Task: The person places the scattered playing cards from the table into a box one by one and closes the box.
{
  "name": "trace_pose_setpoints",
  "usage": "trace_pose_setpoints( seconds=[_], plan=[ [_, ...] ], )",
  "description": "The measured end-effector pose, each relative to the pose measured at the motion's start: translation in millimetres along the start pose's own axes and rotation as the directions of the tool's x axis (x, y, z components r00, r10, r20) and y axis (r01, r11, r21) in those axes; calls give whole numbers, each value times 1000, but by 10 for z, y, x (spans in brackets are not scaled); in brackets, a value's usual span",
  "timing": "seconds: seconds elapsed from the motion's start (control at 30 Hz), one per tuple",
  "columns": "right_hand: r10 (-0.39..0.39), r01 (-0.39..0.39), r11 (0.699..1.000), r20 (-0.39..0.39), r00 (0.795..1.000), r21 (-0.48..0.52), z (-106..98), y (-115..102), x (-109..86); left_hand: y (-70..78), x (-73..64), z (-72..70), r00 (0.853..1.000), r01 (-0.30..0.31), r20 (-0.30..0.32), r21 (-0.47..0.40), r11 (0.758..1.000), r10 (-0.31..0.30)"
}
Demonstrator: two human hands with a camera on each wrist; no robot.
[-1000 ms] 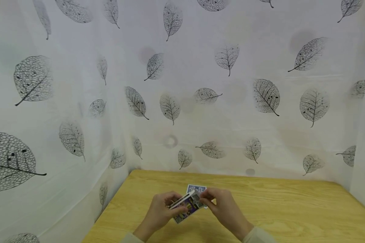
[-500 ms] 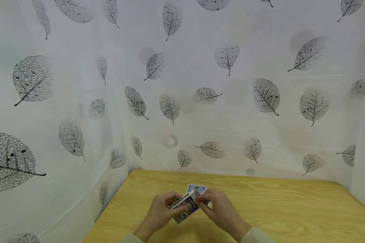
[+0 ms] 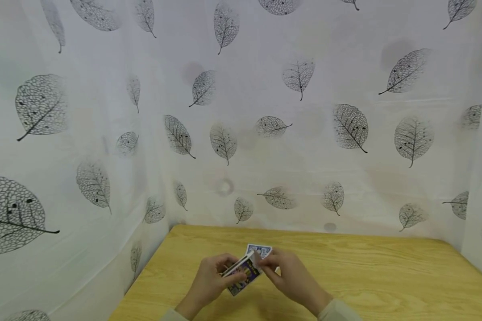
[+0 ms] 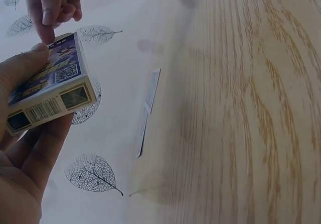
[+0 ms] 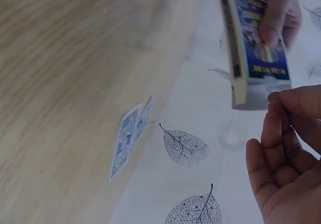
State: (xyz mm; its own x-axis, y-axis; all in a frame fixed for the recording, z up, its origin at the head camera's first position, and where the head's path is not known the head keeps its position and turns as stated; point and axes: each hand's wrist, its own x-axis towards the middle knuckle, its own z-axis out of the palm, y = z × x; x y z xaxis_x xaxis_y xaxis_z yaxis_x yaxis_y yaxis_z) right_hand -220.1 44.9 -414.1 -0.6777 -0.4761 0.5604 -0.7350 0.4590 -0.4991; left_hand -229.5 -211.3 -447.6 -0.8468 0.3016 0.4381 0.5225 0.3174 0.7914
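Note:
A small purple-faced playing-card box (image 3: 251,270) is tilted in the air between both hands. My left hand (image 3: 209,277) grips it by its sides, with the thumb across the printed face. At the box's upper right end, the thumb and forefinger of my right hand (image 3: 291,275) pinch a pale end flap (image 5: 251,97), which stands out from the box in the right wrist view. The box's interior is hidden. Behind the box, blue-and-white patterned playing cards (image 3: 259,248) lie overlapping on the table, partly covered by box and hand in the head view.
The wooden table (image 3: 369,272) has light yellow grain and a rounded far edge. A pale curtain (image 3: 249,171) printed with dark leaf skeletons hangs behind the table and along its left and right sides.
My right fingers have shifted slightly left and nearer to me at the box's end. More of the purple face shows beside the flap. The left hand and the table cards have hardly moved.

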Motion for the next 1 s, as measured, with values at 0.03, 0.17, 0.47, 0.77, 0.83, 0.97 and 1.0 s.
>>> trace_pose_setpoints(
  seconds=[0.03, 0.17, 0.47, 0.77, 0.83, 0.97, 1.0],
  plan=[
    [5, -5, 1000, -4, 1000, 7, -16, 6, 10, -2, -1, -2, 1000, 2, 0, 2, 1000, -2],
    [67, -67, 997, 7, 998, 23, -100, 47, 46, -12, -3, -9, 1000, 10, 2, 6, 1000, -10],
    [218, -217, 976, 52, 975, -24, -152, 359, -7, -23, -4, -33, 998, 62, -8, 19, 998, -62],
    [311, -299, 945, 81, 947, -134, -79, 636, 5, -53, 15, -56, 996, 84, -29, 55, 995, -83],
    [330, -315, 939, 102, 938, -140, -45, 669, 29, -54, 19, -59, 996, 85, -30, 51, 995, -83],
    [360, -337, 928, 153, 920, -158, 39, 716, 88, -55, 15, -60, 996, 83, -28, 48, 995, -82],
    [363, -337, 926, 162, 918, -169, 59, 724, 105, -55, 13, -61, 996, 81, -27, 46, 996, -80]
  ],
)
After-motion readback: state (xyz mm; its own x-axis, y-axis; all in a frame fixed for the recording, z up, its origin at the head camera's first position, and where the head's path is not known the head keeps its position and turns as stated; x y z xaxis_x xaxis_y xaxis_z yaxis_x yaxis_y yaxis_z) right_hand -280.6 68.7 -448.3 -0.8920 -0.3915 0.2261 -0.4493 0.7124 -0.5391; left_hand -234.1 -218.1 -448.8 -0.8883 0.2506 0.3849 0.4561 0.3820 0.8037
